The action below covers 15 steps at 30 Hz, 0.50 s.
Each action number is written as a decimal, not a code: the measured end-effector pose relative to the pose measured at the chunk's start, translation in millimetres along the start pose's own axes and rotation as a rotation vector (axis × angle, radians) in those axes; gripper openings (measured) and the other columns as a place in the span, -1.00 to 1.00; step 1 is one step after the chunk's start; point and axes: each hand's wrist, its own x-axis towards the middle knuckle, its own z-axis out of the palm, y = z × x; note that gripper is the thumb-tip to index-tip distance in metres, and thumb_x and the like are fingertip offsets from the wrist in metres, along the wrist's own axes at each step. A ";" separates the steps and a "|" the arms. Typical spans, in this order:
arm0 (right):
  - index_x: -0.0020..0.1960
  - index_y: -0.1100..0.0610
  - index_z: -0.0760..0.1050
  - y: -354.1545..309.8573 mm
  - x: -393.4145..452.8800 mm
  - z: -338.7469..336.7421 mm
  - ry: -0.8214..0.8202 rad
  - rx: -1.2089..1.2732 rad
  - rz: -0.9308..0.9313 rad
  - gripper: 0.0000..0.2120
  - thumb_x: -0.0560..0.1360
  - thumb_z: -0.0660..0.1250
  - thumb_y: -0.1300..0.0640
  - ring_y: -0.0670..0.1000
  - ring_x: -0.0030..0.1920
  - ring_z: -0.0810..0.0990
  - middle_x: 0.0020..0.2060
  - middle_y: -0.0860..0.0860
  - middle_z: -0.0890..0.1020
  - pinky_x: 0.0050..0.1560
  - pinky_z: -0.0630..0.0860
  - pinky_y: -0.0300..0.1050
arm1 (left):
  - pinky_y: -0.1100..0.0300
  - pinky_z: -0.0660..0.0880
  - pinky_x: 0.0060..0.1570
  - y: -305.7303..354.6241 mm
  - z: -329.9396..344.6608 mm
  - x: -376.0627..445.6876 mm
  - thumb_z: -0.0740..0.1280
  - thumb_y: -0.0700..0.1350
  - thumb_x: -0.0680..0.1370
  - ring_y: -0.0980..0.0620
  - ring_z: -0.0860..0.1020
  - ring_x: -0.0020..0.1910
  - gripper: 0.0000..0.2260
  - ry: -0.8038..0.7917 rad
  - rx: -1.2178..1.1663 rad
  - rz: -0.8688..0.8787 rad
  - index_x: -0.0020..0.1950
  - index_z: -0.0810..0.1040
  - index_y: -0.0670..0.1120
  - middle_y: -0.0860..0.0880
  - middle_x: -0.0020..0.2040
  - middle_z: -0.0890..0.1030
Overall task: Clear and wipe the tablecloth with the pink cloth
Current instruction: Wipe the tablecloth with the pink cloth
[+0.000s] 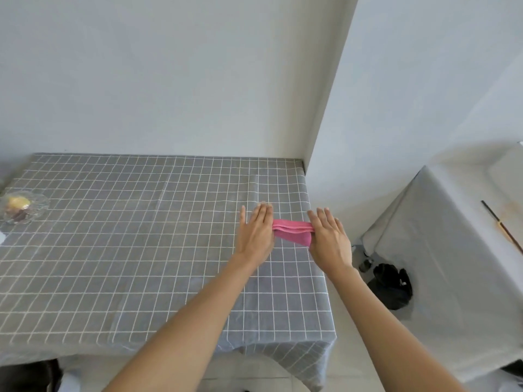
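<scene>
A big grey tablecloth (127,250) with thin white squares covers the table and hangs down over its near edge. Its left side runs out of the picture, so not all of it shows. To the right, apart from the table, stands a second piece of furniture under a plain pale cover (441,250), and it is cut off by the right edge too. A long thin dark stick (501,226) lies on top of it, and I cannot tell what it is. On the floor between the two sits a black lump (392,285), maybe a bag, but it is too dark to be sure. Far over on the left part of the tablecloth is a clear glass dish (24,206) with a wavy rim. Inside it are something yellow and something small and dark, both too blurry to name. Near the right edge of the tablecloth the person has both hands flat down. The left hand (256,232) lies with straight fingers, palm down, and its side covers the left end of the pink cloth (293,230). The right hand (329,236) is also flat with straight fingers, and it presses on the right end. Neither hand is curled around anything. The pink cloth is folded into a small strip lying on the tablecloth between the two hands. Only its middle shows, because both ends are hidden under the hands.
</scene>
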 end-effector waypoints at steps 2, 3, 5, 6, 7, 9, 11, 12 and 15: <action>0.55 0.13 0.13 9.3 -5.5 2.2 0.016 0.013 0.002 -0.47 0.60 0.11 0.27 0.09 0.56 0.02 0.53 0.12 0.17 0.53 0.00 0.01 | -0.11 -0.28 0.44 9.6 5.8 -1.2 0.13 -0.10 0.64 0.00 0.05 0.55 -0.47 0.016 -0.029 -0.012 0.56 0.03 -0.16 -0.10 0.56 0.11; 0.55 0.13 0.13 13.5 -12.4 7.0 0.012 0.018 0.001 -0.46 0.59 0.11 0.28 0.09 0.56 0.02 0.53 0.12 0.17 0.53 0.01 0.01 | -0.11 -0.28 0.44 13.5 12.0 -6.3 0.14 -0.10 0.64 -0.01 0.05 0.55 -0.47 0.003 -0.035 -0.011 0.56 0.03 -0.16 -0.10 0.56 0.11; 0.56 0.12 0.09 20.7 -32.8 22.5 -0.033 0.033 -0.003 -0.43 0.58 0.11 0.30 0.09 0.56 -0.01 0.54 0.11 0.14 0.53 -0.01 0.00 | -0.11 -0.30 0.44 18.8 29.6 -24.6 0.13 -0.11 0.64 -0.01 0.04 0.55 -0.47 -0.051 -0.031 -0.009 0.56 0.01 -0.16 -0.11 0.56 0.08; 0.57 0.11 0.07 23.4 -45.4 32.0 -0.076 0.042 -0.005 -0.42 0.58 0.10 0.30 0.08 0.56 -0.03 0.55 0.10 0.13 0.54 -0.03 0.00 | -0.11 -0.30 0.44 20.2 39.5 -36.5 0.12 -0.12 0.64 0.00 0.02 0.55 -0.47 -0.089 -0.022 -0.011 0.56 -0.01 -0.16 -0.10 0.57 0.06; 0.57 0.11 0.05 25.7 -58.8 41.9 -0.127 0.049 -0.012 -0.41 0.58 0.09 0.30 0.07 0.56 -0.05 0.55 0.09 0.11 0.54 -0.05 -0.01 | -0.12 -0.29 0.45 21.3 49.2 -49.4 0.11 -0.14 0.64 0.00 0.00 0.56 -0.47 -0.132 -0.010 -0.015 0.56 -0.03 -0.15 -0.10 0.57 0.04; 0.58 0.07 0.01 29.1 -85.2 60.7 -0.232 0.054 -0.031 -0.41 0.59 0.08 0.28 0.06 0.56 -0.08 0.56 0.07 0.06 0.54 -0.10 -0.03 | -0.13 -0.28 0.47 22.6 66.0 -75.9 0.09 -0.15 0.64 0.01 -0.05 0.56 -0.46 -0.217 0.013 -0.016 0.56 -0.07 -0.14 -0.09 0.58 -0.01; 0.58 0.03 -0.01 31.4 -106.7 74.9 -0.301 0.061 -0.036 -0.40 0.60 0.07 0.27 0.04 0.56 -0.11 0.57 0.04 0.02 0.53 -0.14 -0.05 | -0.12 -0.29 0.47 23.3 77.5 -99.2 0.07 -0.15 0.64 0.02 -0.07 0.56 -0.46 -0.266 0.020 -0.013 0.56 -0.10 -0.14 -0.08 0.58 -0.04; 0.58 0.02 -0.01 31.7 -114.8 80.1 -0.320 0.065 -0.034 -0.40 0.60 0.07 0.27 0.03 0.56 -0.11 0.57 0.03 0.02 0.52 -0.15 -0.06 | -0.12 -0.31 0.47 23.3 81.1 -108.6 0.06 -0.16 0.64 0.02 -0.08 0.56 -0.46 -0.281 0.021 -0.009 0.56 -0.12 -0.14 -0.08 0.58 -0.05; 0.58 0.01 -0.04 30.6 -131.1 88.4 -0.352 0.064 -0.036 -0.41 0.61 0.06 0.25 0.03 0.56 -0.12 0.57 0.00 0.02 0.51 -0.16 -0.07 | -0.12 -0.29 0.48 23.4 87.7 -128.8 0.04 -0.17 0.65 0.00 -0.09 0.56 -0.46 -0.303 0.019 -0.006 0.56 -0.14 -0.14 -0.09 0.57 -0.08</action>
